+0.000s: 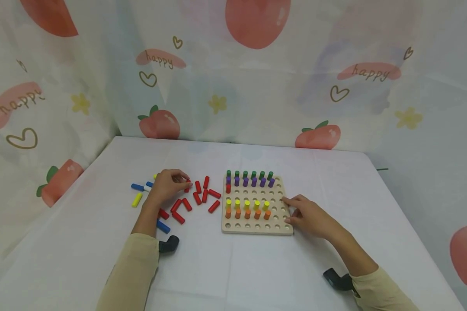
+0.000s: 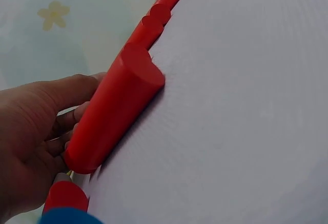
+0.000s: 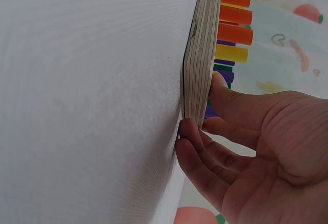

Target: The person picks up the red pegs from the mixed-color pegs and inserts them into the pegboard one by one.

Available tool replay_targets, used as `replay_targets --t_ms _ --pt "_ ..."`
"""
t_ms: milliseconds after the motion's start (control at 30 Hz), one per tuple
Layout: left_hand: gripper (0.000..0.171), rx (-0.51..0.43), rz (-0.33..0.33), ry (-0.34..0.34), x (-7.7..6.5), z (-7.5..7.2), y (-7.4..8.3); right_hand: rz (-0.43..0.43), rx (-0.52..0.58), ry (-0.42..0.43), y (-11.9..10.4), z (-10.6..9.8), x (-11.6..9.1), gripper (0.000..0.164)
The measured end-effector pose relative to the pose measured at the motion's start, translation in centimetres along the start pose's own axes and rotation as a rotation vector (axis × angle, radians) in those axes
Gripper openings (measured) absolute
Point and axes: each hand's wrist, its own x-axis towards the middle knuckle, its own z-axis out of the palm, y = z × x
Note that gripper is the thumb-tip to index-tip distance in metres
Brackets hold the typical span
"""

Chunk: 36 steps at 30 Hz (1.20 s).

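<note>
My left hand [image 1: 167, 186] is over the loose red pegs, with thumb and fingertips at a red peg [image 1: 187, 187], pinching it. In the left wrist view a large red peg [image 2: 115, 111] in front hides the fingertips. My right hand [image 1: 309, 216] grips the right edge of a wooden pegboard [image 1: 257, 230]. The right wrist view shows the thumb [image 3: 219, 84] on the board's top and the other fingers at its side. Green and purple pegs stand in the back rows, one red peg [image 1: 228, 188] below them, then yellow and orange rows in front.
Several red pegs [image 1: 214, 206] lie scattered between the left hand and the board. Blue pegs [image 1: 163, 226], a yellow peg [image 1: 137, 199] and a white one lie around the left forearm. A white cloth covers the table [image 1: 257, 268]; a patterned curtain [image 1: 257, 86] hangs behind.
</note>
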Motion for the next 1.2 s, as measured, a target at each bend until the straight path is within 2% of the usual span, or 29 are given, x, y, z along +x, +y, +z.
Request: replay_targets --t_ms 233,400,667,833,1033,1200 --pt "0.035 0.006 -0.050 -0.034 -0.14 -0.03 0.40 -0.007 0.000 0.000 0.18 -0.07 0.00 0.059" --pt "0.031 0.011 -0.019 -0.032 -0.04 0.03 0.32 0.001 0.002 -0.001 0.14 -0.09 -0.04 0.060" --pt "0.030 -0.046 0.008 -0.027 -0.20 -0.16 -0.06 0.013 -0.002 -0.003 0.12 0.05 -0.06 0.060" --pt "0.026 -0.072 0.020 -0.051 -0.24 -0.29 -0.31 0.005 -0.001 -0.004 0.23 0.13 -0.05 0.059" --pt "0.030 -0.098 0.036 -0.094 -0.21 -0.41 -0.18 0.000 0.001 -0.002 0.19 0.04 -0.08 0.059" --pt "0.029 -0.081 0.053 -0.109 -0.24 -0.67 -0.28 -0.006 0.000 0.000 0.18 -0.01 -0.08 0.059"
